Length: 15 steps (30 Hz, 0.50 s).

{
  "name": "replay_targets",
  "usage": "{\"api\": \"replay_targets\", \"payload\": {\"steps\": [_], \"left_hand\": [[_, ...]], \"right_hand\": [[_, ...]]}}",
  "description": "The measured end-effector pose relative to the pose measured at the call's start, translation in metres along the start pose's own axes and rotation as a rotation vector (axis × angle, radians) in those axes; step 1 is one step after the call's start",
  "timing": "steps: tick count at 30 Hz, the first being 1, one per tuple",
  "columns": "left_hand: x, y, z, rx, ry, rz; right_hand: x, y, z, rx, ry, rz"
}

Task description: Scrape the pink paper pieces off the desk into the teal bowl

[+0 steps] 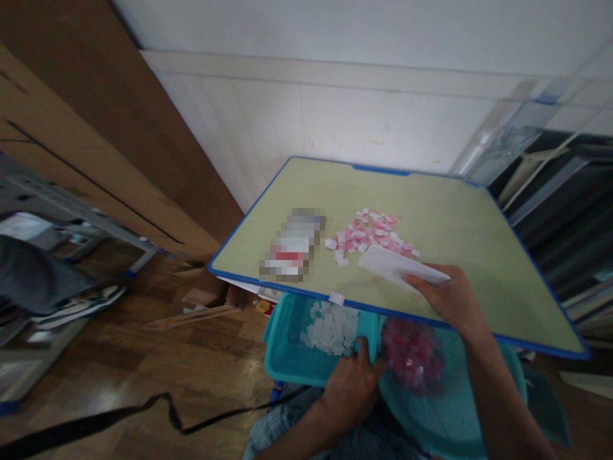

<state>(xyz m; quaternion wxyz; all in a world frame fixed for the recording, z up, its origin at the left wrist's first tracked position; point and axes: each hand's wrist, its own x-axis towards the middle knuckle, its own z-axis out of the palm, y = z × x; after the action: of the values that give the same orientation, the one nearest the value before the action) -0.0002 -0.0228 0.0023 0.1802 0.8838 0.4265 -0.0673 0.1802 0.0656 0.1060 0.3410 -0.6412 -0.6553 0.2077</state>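
Note:
My right hand [453,295] grips a long white card [395,263] between thumb and fingers, with its far end at the near side of a pile of small pink-and-white pieces [368,231]. That pile lies on a pale yellow-green tabletop [445,214] with a blue edge. Below the near edge, my left hand [352,383] has its fingers bent over the rim of a teal tray [292,361]. Small white pieces [330,329] lie inside this tray. Beside it, a round teal basin [454,418] holds a blurred heap of red-pink pieces [412,354].
A pixelated rectangular object [293,246] rests on the table's left side. One small white piece [336,298] sits on the near edge. A white wall [335,115] stands behind, cardboard [119,147] at left. A black strap [96,421] crosses low; another person's shoe [81,305] shows left.

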Motion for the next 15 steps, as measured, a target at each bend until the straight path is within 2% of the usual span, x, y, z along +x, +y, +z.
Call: {"api": "replay_targets", "payload": {"steps": [3, 10, 15], "left_hand": [[0.0, 0.0, 0.001, 0.015, 0.01, -0.003], [0.0, -0.003, 0.004, 0.019, 0.031, 0.031], [0.001, -0.002, 0.006, 0.028, 0.038, 0.016]], "right_hand": [[-0.004, -0.005, -0.002, 0.019, -0.036, -0.01], [-0.02, -0.016, -0.01, 0.058, -0.295, -0.029], [-0.014, -0.012, -0.002, 0.052, -0.25, 0.022]]}}
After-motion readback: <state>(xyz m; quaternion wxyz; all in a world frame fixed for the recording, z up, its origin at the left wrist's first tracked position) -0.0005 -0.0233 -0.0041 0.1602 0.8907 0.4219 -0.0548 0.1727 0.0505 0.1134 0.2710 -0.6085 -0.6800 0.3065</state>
